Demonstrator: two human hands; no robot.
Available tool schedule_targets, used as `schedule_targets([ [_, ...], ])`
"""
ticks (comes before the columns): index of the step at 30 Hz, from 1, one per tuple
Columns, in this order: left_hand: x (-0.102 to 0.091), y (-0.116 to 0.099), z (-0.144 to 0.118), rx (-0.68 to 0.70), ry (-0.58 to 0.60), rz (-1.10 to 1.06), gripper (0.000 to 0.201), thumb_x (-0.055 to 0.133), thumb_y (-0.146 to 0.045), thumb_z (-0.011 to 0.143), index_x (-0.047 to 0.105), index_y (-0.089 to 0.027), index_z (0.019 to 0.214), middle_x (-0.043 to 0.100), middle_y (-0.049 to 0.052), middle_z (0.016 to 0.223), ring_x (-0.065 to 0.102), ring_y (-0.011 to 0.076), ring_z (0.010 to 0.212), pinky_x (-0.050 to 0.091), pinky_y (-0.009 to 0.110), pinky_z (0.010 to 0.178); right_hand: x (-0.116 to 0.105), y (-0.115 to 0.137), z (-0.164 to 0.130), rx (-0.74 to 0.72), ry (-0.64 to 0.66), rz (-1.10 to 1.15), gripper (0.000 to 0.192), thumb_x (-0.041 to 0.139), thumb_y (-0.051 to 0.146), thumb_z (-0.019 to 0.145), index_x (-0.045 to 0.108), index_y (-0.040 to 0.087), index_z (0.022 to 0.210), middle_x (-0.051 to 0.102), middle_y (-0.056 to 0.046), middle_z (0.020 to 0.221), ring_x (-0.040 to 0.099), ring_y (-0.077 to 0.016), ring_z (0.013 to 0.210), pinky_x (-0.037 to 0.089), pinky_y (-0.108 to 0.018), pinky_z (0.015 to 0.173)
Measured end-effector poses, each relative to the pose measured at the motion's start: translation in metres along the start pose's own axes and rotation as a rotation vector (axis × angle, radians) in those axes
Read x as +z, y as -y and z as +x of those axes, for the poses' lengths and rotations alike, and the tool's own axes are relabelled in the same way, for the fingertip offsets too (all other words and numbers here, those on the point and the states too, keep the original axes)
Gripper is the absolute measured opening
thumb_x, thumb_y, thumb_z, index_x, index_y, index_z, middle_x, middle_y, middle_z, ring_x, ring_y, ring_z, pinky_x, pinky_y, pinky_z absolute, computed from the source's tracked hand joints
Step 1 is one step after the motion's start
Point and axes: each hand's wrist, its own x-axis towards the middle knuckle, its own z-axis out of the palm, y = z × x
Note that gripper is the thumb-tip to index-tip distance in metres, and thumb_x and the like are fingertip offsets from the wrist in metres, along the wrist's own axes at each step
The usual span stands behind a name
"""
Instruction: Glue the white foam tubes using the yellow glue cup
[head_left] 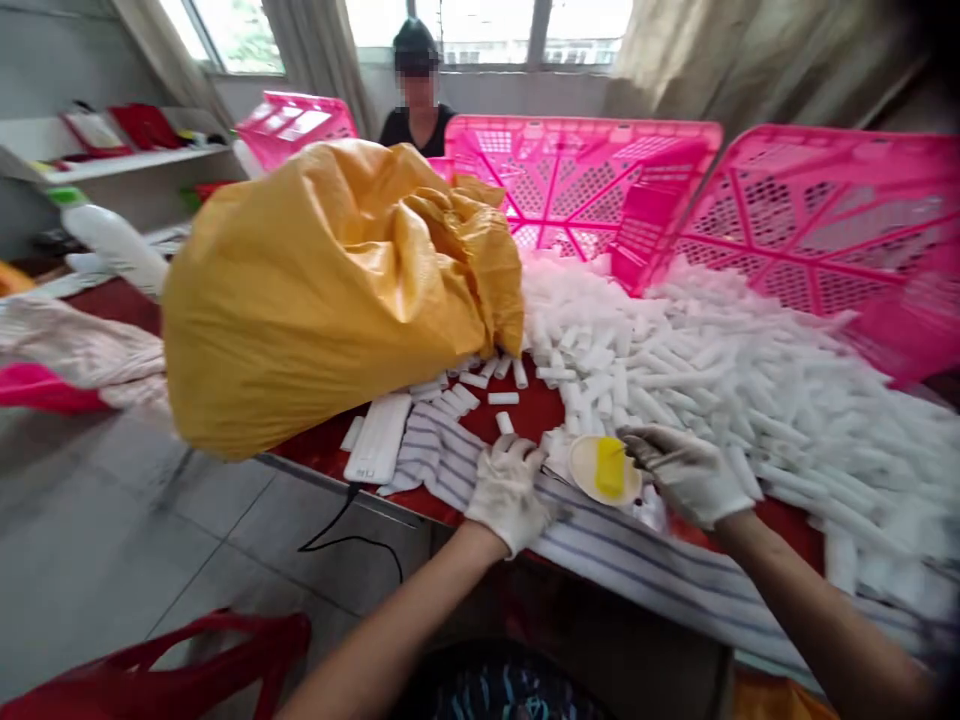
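Note:
My left hand (514, 495), in a white work glove, rests on a striped towel (442, 455) along the table's front edge. Its fingers lie forward and slightly apart, with nothing visible in them. My right hand (686, 470), also gloved, has its fingers drawn together beside a round cream dish (581, 470). A bright yellow block (610, 467) lies in or over that dish, close to my right fingertips. Something thin may be in the pinch, but it is too small to make out. Short white tubes (504, 398) lie just beyond my left hand.
A large heap of white tubes (675, 370) covers the right side, spilling from tipped pink baskets (585, 180). A bulging yellow sack (322, 300) stands left. Near it lies a white power bank (379, 440) with a black cable. Across the table sits a person (416, 120).

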Motion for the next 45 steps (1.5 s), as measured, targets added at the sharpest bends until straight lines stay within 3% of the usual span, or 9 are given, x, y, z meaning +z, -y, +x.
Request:
schedule_targets([
  [6, 0.002, -0.007, 0.017, -0.009, 0.014, -0.056, 0.076, 0.072, -0.063, 0.056, 0.052, -0.026, 0.12, 0.053, 0.006, 0.123, 0.041, 0.0302, 0.119, 0.035, 0.047, 0.1, 0.002, 0.009, 0.008, 0.277, 0.105, 0.261, 0.059, 0.074, 0.065, 0.053, 0.068, 0.015, 0.084, 0.067, -0.007, 0.076, 0.06, -0.0132, 0.065, 0.047, -0.023, 0.055],
  [10, 0.022, -0.024, 0.045, 0.137, 0.113, -0.186, 0.108, 0.078, -0.062, 0.043, 0.038, -0.018, 0.134, 0.045, 0.013, 0.131, 0.04, 0.0307, 0.123, 0.033, 0.042, 0.106, -0.004, -0.017, 0.009, 0.478, 0.028, 0.475, 0.058, 0.08, 0.056, 0.048, 0.066, 0.014, 0.084, 0.064, -0.005, 0.065, 0.058, -0.0121, 0.056, 0.046, -0.023, 0.051],
  [15, 0.042, -0.033, 0.059, 0.076, 0.156, -0.196, 0.116, 0.078, -0.065, 0.036, 0.037, -0.019, 0.135, 0.044, 0.014, 0.131, 0.048, 0.0344, 0.115, 0.04, 0.044, 0.099, -0.013, -0.037, 0.004, 0.576, -0.022, 0.566, 0.051, 0.081, 0.048, 0.047, 0.065, 0.014, 0.081, 0.06, -0.001, 0.057, 0.049, -0.0086, 0.046, 0.038, -0.021, 0.043],
  [19, 0.045, -0.029, 0.055, 0.055, 0.122, -0.191, 0.101, 0.071, -0.07, 0.046, 0.041, -0.027, 0.132, 0.043, 0.01, 0.129, 0.05, 0.0319, 0.112, 0.042, 0.043, 0.096, -0.011, -0.016, -0.005, 0.434, -0.024, 0.369, 0.051, 0.075, 0.055, 0.058, 0.067, 0.014, 0.088, 0.065, -0.005, 0.07, 0.054, -0.0105, 0.056, 0.043, -0.021, 0.049],
  [25, 0.046, -0.031, 0.056, 0.016, 0.155, -0.154, 0.102, 0.071, -0.073, 0.041, 0.045, -0.028, 0.129, 0.046, 0.01, 0.122, 0.051, 0.0311, 0.109, 0.043, 0.042, 0.094, -0.004, 0.019, -0.012, 0.082, 0.024, 0.002, 0.045, 0.06, 0.058, 0.076, 0.068, 0.015, 0.088, 0.067, -0.008, 0.085, 0.059, -0.0142, 0.073, 0.05, -0.025, 0.067],
  [31, 0.042, -0.036, 0.054, 0.01, 0.168, -0.148, 0.096, 0.07, -0.073, 0.045, 0.047, -0.027, 0.126, 0.046, 0.01, 0.124, 0.05, 0.0311, 0.112, 0.042, 0.04, 0.095, -0.013, 0.038, -0.019, 0.11, -0.093, 0.026, 0.045, 0.057, 0.057, 0.08, 0.066, 0.016, 0.095, 0.066, -0.007, 0.082, 0.059, -0.0123, 0.065, 0.049, -0.023, 0.059],
  [36, 0.041, -0.035, 0.054, 0.015, 0.143, -0.13, 0.095, 0.073, -0.068, 0.045, 0.047, -0.027, 0.126, 0.046, 0.012, 0.122, 0.053, 0.0316, 0.107, 0.044, 0.042, 0.093, 0.013, 0.023, -0.022, 0.136, -0.066, -0.046, 0.041, 0.059, 0.055, 0.077, 0.068, 0.017, 0.089, 0.066, -0.007, 0.082, 0.058, -0.014, 0.067, 0.049, -0.025, 0.06],
  [40, 0.043, -0.035, 0.055, 0.011, 0.14, -0.13, 0.092, 0.074, -0.065, 0.046, 0.048, -0.026, 0.125, 0.047, 0.011, 0.121, 0.053, 0.0311, 0.106, 0.044, 0.042, 0.093, 0.026, 0.003, -0.022, 0.318, -0.122, 0.237, 0.041, 0.067, 0.053, 0.069, 0.065, 0.016, 0.086, 0.063, -0.005, 0.072, 0.056, -0.0125, 0.059, 0.048, -0.025, 0.055],
  [45, 0.047, -0.034, 0.054, 0.012, 0.118, -0.158, 0.093, 0.072, -0.069, 0.046, 0.048, -0.026, 0.125, 0.046, 0.011, 0.124, 0.05, 0.0317, 0.111, 0.042, 0.043, 0.096, 0.014, -0.025, -0.029, 0.503, -0.206, 0.774, 0.034, 0.074, 0.042, 0.064, 0.063, 0.015, 0.081, 0.062, -0.004, 0.065, 0.059, -0.0131, 0.056, 0.052, -0.028, 0.056],
])
